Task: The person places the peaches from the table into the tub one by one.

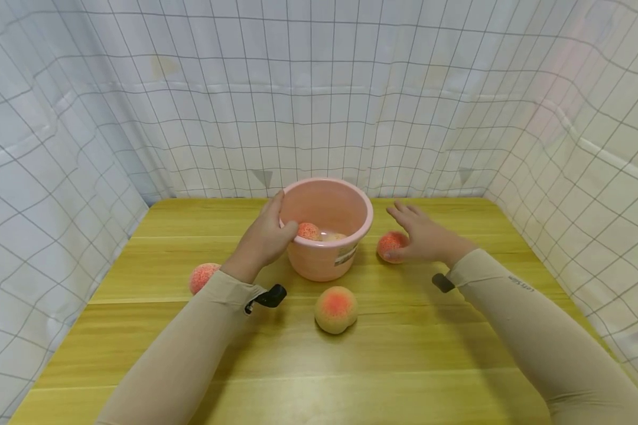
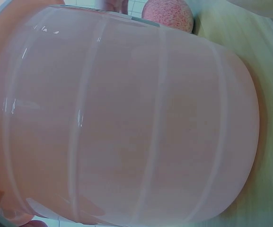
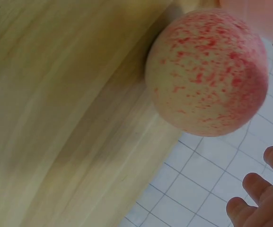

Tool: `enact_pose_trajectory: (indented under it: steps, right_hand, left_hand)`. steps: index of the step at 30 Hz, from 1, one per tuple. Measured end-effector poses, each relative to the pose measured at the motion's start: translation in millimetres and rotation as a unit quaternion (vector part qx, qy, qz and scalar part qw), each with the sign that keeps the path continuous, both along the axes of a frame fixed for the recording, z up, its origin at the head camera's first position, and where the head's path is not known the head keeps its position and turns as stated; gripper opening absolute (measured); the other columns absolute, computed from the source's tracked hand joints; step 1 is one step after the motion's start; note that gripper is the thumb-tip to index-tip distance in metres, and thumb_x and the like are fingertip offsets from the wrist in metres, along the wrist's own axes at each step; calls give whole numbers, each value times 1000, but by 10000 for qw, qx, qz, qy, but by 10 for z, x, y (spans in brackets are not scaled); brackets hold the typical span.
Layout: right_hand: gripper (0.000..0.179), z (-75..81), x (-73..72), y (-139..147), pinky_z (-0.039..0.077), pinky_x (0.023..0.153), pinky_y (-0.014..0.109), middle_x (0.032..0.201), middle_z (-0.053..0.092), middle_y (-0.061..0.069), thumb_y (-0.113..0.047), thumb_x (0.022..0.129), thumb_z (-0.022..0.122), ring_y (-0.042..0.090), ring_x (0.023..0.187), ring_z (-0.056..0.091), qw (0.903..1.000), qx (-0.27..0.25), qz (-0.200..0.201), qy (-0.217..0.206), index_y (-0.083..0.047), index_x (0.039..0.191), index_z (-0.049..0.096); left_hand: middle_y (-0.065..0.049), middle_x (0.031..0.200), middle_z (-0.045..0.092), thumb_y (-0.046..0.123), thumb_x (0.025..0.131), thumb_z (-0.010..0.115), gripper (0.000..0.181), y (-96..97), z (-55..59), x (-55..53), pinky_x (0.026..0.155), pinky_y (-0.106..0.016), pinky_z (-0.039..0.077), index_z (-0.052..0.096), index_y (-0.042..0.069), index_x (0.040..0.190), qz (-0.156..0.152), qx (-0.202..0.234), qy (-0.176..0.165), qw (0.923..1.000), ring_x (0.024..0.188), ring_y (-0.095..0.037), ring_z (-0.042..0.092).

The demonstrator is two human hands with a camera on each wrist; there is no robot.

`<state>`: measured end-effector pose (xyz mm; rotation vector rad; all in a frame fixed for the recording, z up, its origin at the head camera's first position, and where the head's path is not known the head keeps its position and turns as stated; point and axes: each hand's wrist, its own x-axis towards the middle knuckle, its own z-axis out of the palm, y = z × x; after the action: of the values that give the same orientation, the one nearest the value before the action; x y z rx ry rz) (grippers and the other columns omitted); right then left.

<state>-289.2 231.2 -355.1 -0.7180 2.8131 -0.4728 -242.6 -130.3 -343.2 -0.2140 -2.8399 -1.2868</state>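
A pink plastic bucket (image 1: 316,262) stands at the far middle of the table. My left hand (image 1: 266,233) grips its left rim, the thumb over the near edge. Inside lie a red-speckled peach (image 1: 308,230) and a paler fruit (image 1: 334,236), both partly hidden by the rim. To the right of the bucket, my right hand (image 1: 424,237) reaches over another speckled peach (image 1: 389,243) with its fingers spread. In the right wrist view that peach (image 3: 207,73) sits on the wood, apart from the extended fingers (image 3: 259,187). The bucket wall (image 2: 122,113) fills most of the left wrist view.
A yellow peach with a red blush (image 1: 336,310) lies in front of the bucket. One more speckled peach (image 1: 203,277) is at the left, partly behind the left forearm. White gridded curtains (image 1: 324,106) surround the back and sides of the wooden table (image 1: 404,366).
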Motion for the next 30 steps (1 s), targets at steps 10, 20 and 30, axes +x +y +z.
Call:
enact_pose_trajectory:
  steps: [10, 20, 30]
  right_hand:
    - [117, -148, -7, 38, 18, 124, 73, 176, 5, 24, -50, 83, 86, 53, 160, 7, 10000, -57, -10, 2, -5, 169, 19]
    - [115, -238, -27, 36, 22, 123, 72, 176, 11, 23, -47, 83, 86, 53, 159, 13, 9999, 26, -108, -15, -7, 168, 21]
    - [113, -333, -44, 11, 37, 120, 64, 167, 37, 21, -40, 81, 89, 46, 150, 35, 9999, -48, -88, -51, -8, 168, 24]
  left_hand:
    - [-9, 177, 15, 34, 96, 48, 88, 8, 5, 6, 124, -61, 32, 9, 13, 171, -10, -33, 41, 10000, 159, -34, 28]
    - [-9, 177, 16, 32, 97, 47, 86, 7, 0, 9, 126, -60, 31, 9, 11, 171, -18, 1, 105, 9999, 158, -34, 29]
    - [-10, 177, 16, 32, 96, 47, 87, 0, 1, 5, 126, -60, 31, 9, 11, 171, -4, 0, 100, 9999, 158, -34, 29]
